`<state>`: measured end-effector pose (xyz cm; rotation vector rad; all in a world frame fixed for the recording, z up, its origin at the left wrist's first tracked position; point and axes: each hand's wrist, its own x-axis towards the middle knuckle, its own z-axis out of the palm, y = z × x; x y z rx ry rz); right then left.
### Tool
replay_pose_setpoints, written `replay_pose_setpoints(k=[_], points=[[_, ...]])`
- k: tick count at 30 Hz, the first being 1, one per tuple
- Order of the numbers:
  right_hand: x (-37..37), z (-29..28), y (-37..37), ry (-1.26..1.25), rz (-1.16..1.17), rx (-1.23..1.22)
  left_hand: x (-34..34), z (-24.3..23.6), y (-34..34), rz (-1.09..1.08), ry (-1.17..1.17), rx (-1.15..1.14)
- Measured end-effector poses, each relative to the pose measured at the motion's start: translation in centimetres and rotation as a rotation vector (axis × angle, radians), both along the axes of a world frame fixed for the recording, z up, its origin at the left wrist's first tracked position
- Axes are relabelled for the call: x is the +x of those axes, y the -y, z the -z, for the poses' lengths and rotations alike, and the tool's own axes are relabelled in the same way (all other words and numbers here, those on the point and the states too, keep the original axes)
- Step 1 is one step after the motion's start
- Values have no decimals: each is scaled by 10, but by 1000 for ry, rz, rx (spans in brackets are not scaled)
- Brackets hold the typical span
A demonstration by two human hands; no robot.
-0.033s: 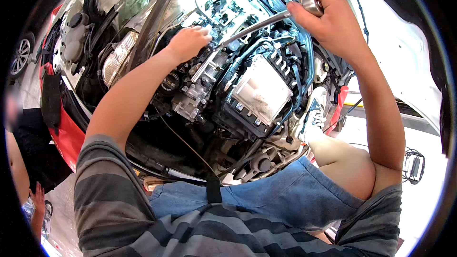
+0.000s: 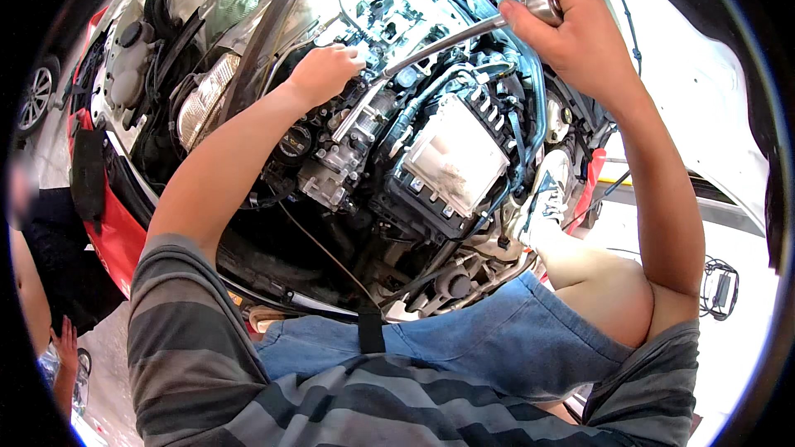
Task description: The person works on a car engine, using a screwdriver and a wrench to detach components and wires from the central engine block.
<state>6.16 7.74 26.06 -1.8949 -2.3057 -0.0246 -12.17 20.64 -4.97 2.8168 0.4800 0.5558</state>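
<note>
One ratchet (image 2: 464, 37): long polished metal bar with a round silver end, running aslant from the upper right down to the engine top, where its lower end meets the left hand. Right hand (image 2: 571, 33): fingers wrapped tight round the ratchet's outer end. Left hand (image 2: 323, 73): fingers curled down onto the engine top at the bar's lower end; what they pinch, if anything, cannot be told.

One engine bay (image 2: 389, 141), open, tightly packed: one pale ribbed box (image 2: 455, 157) in a black frame right of centre, one black round cap (image 2: 294, 142) under the left forearm, one white reservoir (image 2: 124, 74) at the far left, black hoses throughout. Little free room around the left hand; the right hand stands in open air above the bay's right edge.

One shoe (image 2: 551, 190), white, planted inside the bay at its right side, one bare knee below it. Red bumper (image 2: 124, 236) bounds the bay at the left. One other person's hand (image 2: 62, 343) at the lower left edge, well apart.
</note>
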Motion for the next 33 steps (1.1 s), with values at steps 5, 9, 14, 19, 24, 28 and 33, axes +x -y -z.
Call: replay_pose_setpoints(k=[5, 9, 14, 19, 24, 28, 33], points=[[5, 15, -4, -38, 26, -20, 11, -5, -2, -238, 81, -379], [7, 27, -6, -24, 143, -22, 12, -6, -12, -287, 79, -514], [13, 28, -11, -76, 213, -106, 14, -2, -17, -310, 101, -554], [-1, 26, -14, -27, 204, -119, 12, -3, -11, -311, 120, -591], [-34, 14, -20, -168, 404, -362, 11, -13, -13, -357, 21, -574], [-23, 33, -37, 9, 260, -94, -1, -26, -14, -341, -71, -603], [-7, 36, -38, 197, 253, 56, 47, -122, 7, 38, 597, -1314]])
